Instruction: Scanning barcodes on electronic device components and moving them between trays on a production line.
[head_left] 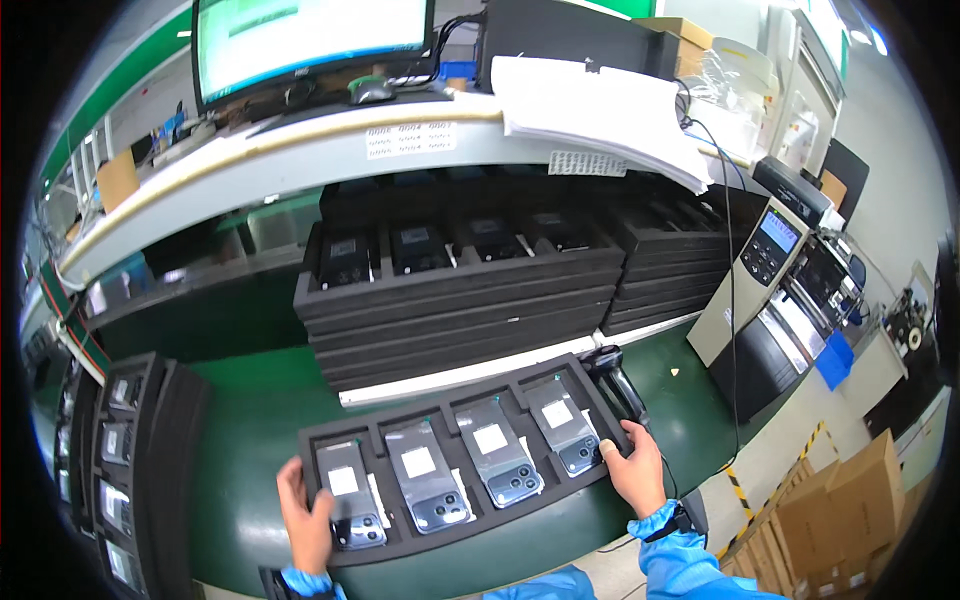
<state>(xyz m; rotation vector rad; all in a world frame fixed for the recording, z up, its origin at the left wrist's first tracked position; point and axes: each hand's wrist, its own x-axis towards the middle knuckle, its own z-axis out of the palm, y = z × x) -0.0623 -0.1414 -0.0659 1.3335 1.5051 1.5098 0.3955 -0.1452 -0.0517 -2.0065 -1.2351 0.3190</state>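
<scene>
A black foam tray (430, 545) lies at a slant on the green bench in front of me. Several bagged smartphones (490, 450) rest in its slots in a row, backs up, camera ends toward me, each with a white label. At the tray's left end, my left hand (306, 515) is closed round the edge, thumb over the rim beside the leftmost phone. My right hand (638, 468) grips the opposite end, its thumb close to the rightmost phone's cameras. Both hands' other fingers are partly hidden by the tray.
Stacked foam trays (460, 320) holding dark devices stand behind, under a shelf (300, 160) with a monitor (310, 45) and papers (600, 110). A barcode scanner (622, 385) lies at the tray's far right corner. Rightward stands a label printer (765, 290); at left, more filled trays (150, 480).
</scene>
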